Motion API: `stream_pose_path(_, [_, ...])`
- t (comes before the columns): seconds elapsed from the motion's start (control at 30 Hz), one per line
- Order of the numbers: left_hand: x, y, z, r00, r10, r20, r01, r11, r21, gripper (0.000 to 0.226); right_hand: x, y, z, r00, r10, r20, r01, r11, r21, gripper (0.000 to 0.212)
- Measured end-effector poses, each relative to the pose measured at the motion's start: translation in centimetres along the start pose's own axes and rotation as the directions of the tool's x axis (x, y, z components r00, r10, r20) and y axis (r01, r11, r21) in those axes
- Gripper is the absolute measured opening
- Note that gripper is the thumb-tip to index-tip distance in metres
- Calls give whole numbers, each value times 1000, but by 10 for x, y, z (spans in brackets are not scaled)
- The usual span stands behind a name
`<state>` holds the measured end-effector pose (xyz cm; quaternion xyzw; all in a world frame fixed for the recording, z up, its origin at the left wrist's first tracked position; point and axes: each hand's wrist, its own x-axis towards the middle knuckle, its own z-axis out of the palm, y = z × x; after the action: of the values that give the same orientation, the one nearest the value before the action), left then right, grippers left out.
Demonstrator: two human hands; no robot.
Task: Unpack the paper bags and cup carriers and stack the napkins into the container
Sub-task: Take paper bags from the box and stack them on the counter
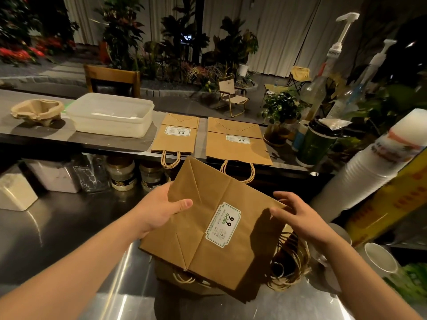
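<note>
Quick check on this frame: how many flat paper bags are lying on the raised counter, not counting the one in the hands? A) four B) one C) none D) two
D: two flat paper bags lie side by side on the raised counter, the smaller bag and the wider bag, right of the plastic container; a third, the held bag, is gripped by the left hand, with the right hand at its other edge.

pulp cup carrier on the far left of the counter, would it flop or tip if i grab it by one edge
The pulp cup carrier looks like moulded fibre holding its bowl shape, so it probably stays fairly stiff. It seems thin-walled and empty, so likely light. Its rim looks crumpled and it sits on small feet, so an edge may bend and a push might tip it.
</note>
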<state>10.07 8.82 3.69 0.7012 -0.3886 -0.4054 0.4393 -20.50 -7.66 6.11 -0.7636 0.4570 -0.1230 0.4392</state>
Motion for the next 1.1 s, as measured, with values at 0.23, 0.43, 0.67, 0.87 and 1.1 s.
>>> stream_pose_path(0.23, [12, 21, -10, 994, 61, 93, -65, 997, 39, 47, 21, -35, -13, 968, -4, 251, 76, 958, -276, 39])
stream_pose_path(0.43, [24, 35, -15, 987, 83, 137, -92, 994, 62, 47, 30, -36, -13, 946, 2, 325, 58, 983, -173, 30])
stream_pose_path(0.67, [44, 70, -31, 983, 5, 182, -12, 999, 42, 42, 39, -33, -29, 968, -18, 252, -3, 997, 80, 37])
stream_pose_path(0.87, [50, 73, -57, 983, 54, 177, 69, 783, -618, 72, 53, -29, -40, 981, -28, 193, -34, 949, 314, 51])
stream_pose_path(1.1, [67, 80, -24, 973, 124, 196, 49, 718, -695, 71, 83, -49, -34, 986, 92, 138, -154, 820, 551, 50])
